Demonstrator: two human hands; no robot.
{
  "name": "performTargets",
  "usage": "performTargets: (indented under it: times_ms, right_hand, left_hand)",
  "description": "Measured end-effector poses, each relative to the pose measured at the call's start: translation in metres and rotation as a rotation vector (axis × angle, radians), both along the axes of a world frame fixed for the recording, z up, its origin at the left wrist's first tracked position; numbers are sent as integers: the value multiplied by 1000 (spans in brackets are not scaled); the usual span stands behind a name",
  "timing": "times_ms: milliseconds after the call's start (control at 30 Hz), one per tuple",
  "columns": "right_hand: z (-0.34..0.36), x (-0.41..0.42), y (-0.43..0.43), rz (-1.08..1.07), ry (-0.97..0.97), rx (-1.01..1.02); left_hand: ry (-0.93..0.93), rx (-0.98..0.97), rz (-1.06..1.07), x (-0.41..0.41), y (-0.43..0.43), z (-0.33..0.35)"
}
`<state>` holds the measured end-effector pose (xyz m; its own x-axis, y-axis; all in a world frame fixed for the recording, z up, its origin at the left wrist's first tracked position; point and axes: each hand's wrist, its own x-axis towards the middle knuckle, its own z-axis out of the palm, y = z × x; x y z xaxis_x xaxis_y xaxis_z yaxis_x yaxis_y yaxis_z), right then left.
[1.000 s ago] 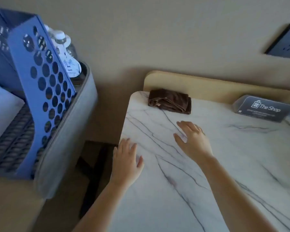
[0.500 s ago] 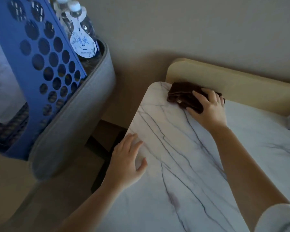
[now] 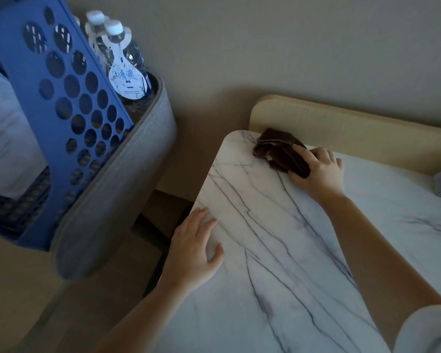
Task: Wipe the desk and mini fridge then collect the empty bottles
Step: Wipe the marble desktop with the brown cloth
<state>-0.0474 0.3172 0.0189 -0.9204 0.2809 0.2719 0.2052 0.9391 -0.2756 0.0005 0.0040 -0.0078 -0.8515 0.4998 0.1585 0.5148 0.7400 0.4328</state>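
The right hand (image 3: 318, 171), bare on the marble a moment ago, has reached the brown cloth (image 3: 278, 151) at the counter's (image 3: 278, 250) far corner, its grip closing over it. Left hand (image 3: 194, 248) rests flat, fingers spread. Wiping can probably begin.

white marble counter (image 3: 278, 250) with dark grey veins, dark brown cloth (image 3: 278, 151), blue basket (image 3: 61, 98) with round holes, beige wall (image 3: 290, 47).

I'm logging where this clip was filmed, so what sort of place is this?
Probably a hotel guest room being serviced: a housekeeping cart carrying tagged water bottles stands beside a marble-look desk, where the right hand presses a brown cloth.
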Motion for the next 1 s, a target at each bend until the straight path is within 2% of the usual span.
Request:
performTargets:
  times_ms: [333,833,1000]
  right_hand:
    - [-4,79,-55,-143,61,-36]
    - [-3,238,-209,-453,83,55]
    - [6,256,-235,-468,13,25]
  left_hand:
    - [-32,-2,-29,-1,0,6]
    - [-29,92,-138,16,-25,7]
    - [-13,77,-194,41,-52,3]
